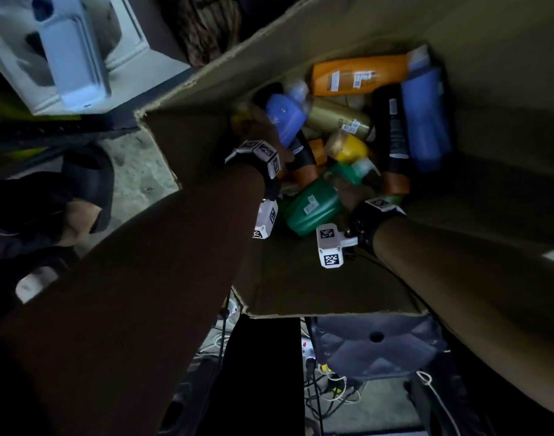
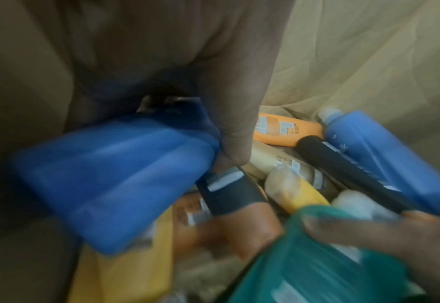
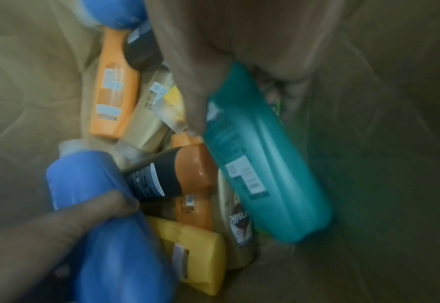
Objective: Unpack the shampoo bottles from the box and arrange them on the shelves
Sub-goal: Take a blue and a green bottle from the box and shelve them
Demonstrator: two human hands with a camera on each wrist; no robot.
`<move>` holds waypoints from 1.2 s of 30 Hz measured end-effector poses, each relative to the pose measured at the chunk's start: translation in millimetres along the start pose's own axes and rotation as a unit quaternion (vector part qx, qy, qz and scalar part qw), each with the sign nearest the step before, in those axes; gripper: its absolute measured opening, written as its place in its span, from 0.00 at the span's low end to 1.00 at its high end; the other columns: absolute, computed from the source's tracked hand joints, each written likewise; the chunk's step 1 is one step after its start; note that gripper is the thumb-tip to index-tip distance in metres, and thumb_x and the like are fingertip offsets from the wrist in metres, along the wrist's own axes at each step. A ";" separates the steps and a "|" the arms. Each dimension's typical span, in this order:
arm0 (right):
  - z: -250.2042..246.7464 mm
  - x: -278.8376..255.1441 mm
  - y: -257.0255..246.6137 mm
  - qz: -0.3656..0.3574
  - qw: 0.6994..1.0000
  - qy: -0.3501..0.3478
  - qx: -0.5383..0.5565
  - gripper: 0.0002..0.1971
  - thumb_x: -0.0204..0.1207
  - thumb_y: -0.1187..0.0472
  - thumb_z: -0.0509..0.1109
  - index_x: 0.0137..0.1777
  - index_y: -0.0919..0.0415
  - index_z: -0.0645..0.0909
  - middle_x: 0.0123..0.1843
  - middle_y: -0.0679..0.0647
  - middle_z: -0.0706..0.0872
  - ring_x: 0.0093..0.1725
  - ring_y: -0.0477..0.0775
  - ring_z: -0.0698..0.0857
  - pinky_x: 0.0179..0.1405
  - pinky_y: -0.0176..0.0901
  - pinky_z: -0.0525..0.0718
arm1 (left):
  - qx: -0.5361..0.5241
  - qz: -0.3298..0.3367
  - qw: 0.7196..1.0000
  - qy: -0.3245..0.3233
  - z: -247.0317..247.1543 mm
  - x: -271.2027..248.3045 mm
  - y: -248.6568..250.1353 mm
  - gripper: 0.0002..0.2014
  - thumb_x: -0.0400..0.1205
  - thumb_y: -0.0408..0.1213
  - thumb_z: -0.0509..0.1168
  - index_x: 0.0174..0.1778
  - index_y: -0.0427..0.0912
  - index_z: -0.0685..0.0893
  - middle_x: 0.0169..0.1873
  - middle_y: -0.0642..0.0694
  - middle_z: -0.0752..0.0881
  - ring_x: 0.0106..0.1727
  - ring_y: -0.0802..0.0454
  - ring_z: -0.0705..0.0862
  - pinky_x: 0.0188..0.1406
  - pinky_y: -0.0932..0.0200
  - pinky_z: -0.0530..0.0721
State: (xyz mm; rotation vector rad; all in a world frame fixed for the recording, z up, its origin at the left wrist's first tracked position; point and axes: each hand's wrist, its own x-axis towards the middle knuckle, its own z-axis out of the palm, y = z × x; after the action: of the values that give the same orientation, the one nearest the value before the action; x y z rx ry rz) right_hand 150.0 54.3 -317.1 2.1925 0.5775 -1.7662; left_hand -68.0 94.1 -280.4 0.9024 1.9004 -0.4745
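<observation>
An open cardboard box [image 1: 300, 278] holds several shampoo bottles lying in a heap. Both my arms reach into it. My left hand [image 1: 264, 129] grips a blue bottle [image 1: 285, 119], which also fills the left wrist view [image 2: 115, 180] under my thumb [image 2: 237, 123]. My right hand [image 1: 348, 191] grips a green bottle [image 1: 313, 206] near its cap; in the right wrist view the green bottle [image 3: 262, 164] hangs tilted from my fingers. Loose in the box lie an orange bottle [image 1: 357, 75], a second blue bottle [image 1: 425, 121], a black one [image 1: 392, 130], a gold one [image 1: 338, 118] and a yellow one [image 1: 351, 149].
A white plastic moulding [image 1: 64, 51] stands beyond the box at the upper left. A foot in a black sandal [image 1: 83, 196] rests on the concrete floor to the left. Below the box's near flap lie a power strip with cables [image 1: 316, 369] and a dark round base [image 1: 376, 344].
</observation>
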 end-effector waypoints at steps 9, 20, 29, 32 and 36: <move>17.1 -1.6 -9.7 -0.105 0.981 -0.129 0.104 0.21 0.78 0.68 0.78 0.70 0.67 0.83 0.64 0.67 0.89 0.60 0.67 0.89 0.66 0.64 0.86 | -0.070 -0.011 0.997 0.007 27.0 -13.4 -1.1 0.59 0.78 0.51 0.79 0.89 0.32 0.42 0.86 0.31 0.58 0.86 0.31 0.64 0.82 0.41 0.68; -5.3 -34.1 -59.0 -0.176 0.974 -0.057 0.128 0.20 0.78 0.55 0.79 0.68 0.59 0.86 0.60 0.59 0.93 0.57 0.62 0.93 0.61 0.60 0.90 | -0.278 -0.081 0.957 -0.003 34.3 -19.2 -8.8 0.55 0.66 0.53 0.85 0.86 0.42 0.66 0.82 0.42 0.70 0.79 0.43 0.74 0.75 0.53 0.76; -70.6 -92.8 -111.3 -0.182 0.972 -0.148 0.012 0.29 0.64 0.40 0.84 0.62 0.55 0.90 0.55 0.62 0.94 0.54 0.67 0.93 0.54 0.63 0.91 | -0.466 -0.013 0.883 0.056 2.9 -88.9 11.8 0.27 0.57 0.34 0.81 0.49 0.51 0.78 0.50 0.45 0.86 0.50 0.42 0.87 0.46 0.47 0.88; -91.4 -112.4 -108.6 -0.175 0.970 -0.167 -0.031 0.26 0.62 0.38 0.84 0.57 0.51 0.91 0.50 0.60 0.95 0.46 0.62 0.94 0.43 0.55 0.92 | -0.470 -0.001 0.881 0.050 -1.8 -106.1 13.2 0.25 0.66 0.25 0.81 0.40 0.55 0.75 0.40 0.57 0.83 0.38 0.59 0.83 0.34 0.63 0.79; -109.5 -144.3 -90.1 -0.187 0.969 -0.146 -0.072 0.21 0.62 0.39 0.85 0.55 0.41 0.90 0.48 0.54 0.95 0.45 0.59 0.95 0.42 0.53 0.92 | -0.480 0.017 0.877 0.015 -2.0 -136.9 14.6 0.18 0.75 0.31 0.82 0.46 0.55 0.81 0.47 0.51 0.87 0.46 0.52 0.87 0.48 0.55 0.85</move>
State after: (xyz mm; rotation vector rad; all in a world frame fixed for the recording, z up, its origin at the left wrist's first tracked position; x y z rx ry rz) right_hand 177.4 162.7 -148.5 1.7651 1.0603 -2.1023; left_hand -19.6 51.7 -158.7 0.2629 1.8082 0.5051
